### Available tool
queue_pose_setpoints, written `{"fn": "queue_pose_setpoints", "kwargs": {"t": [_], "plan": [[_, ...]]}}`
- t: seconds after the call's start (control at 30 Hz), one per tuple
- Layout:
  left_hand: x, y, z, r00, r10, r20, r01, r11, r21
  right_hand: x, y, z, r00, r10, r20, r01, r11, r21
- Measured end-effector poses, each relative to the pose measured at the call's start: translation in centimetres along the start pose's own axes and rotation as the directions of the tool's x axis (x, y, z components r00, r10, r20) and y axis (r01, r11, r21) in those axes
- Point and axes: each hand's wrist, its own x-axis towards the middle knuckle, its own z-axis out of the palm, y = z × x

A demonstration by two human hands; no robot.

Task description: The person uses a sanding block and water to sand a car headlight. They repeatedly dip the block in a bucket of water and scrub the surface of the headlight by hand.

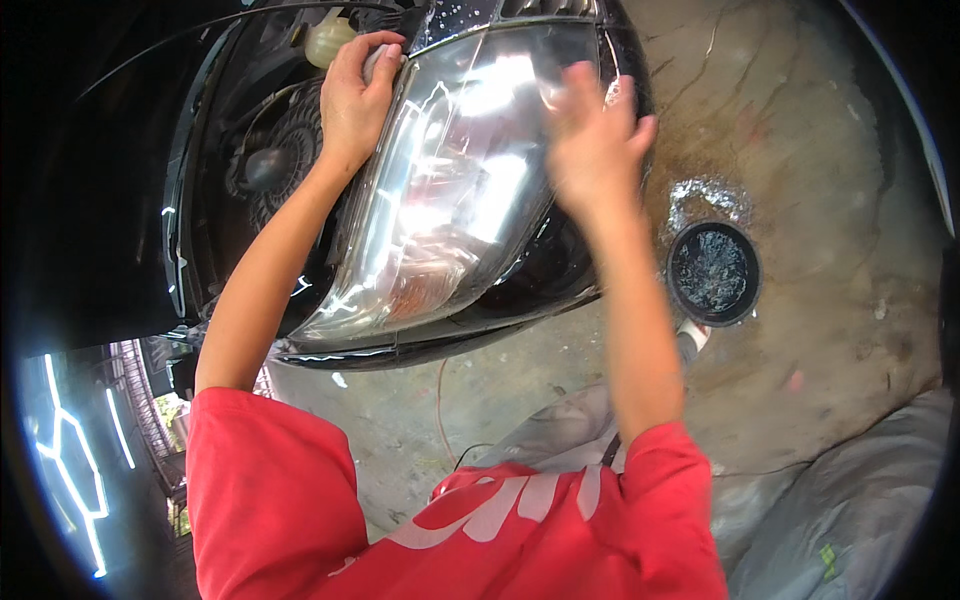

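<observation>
A car's clear headlight lens (442, 180), wet and shiny with bright reflections, lies before me in black bodywork. My left hand (356, 94) rests at the lens's upper inner edge, its fingers and thumb closed around a small greyish-white object (374, 64), mostly hidden. Over the outer side of the lens, my right hand (596, 139) is blurred by motion, with fingers spread and nothing visible in it. Whether its fingertips touch the lens cannot be told. Water drops dot the black panel (456, 16) above the lens.
A round black bucket of water (714, 274) stands on the wet concrete floor (817, 247) at right, near my foot. The engine bay with a pale plastic reservoir (330, 41) is at left. A grey cover (847, 495) lies at lower right; a thin hose (441, 409) crosses the floor.
</observation>
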Motion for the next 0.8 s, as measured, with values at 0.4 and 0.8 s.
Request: {"fn": "queue_pose_setpoints", "kwargs": {"t": [0.4,0.8], "plan": [[-0.2,-1.6,-0.5,0.998,-0.059,0.029,0.060,0.998,-0.010,-8.9,-2.9,-2.0,0.865,-0.399,0.305,0.292,0.893,0.342],[-0.4,-0.2,-0.4,0.994,-0.104,0.044,0.105,0.994,-0.021,-4.8,0.1,-2.0,0.908,-0.345,0.237,0.300,0.932,0.206]]}}
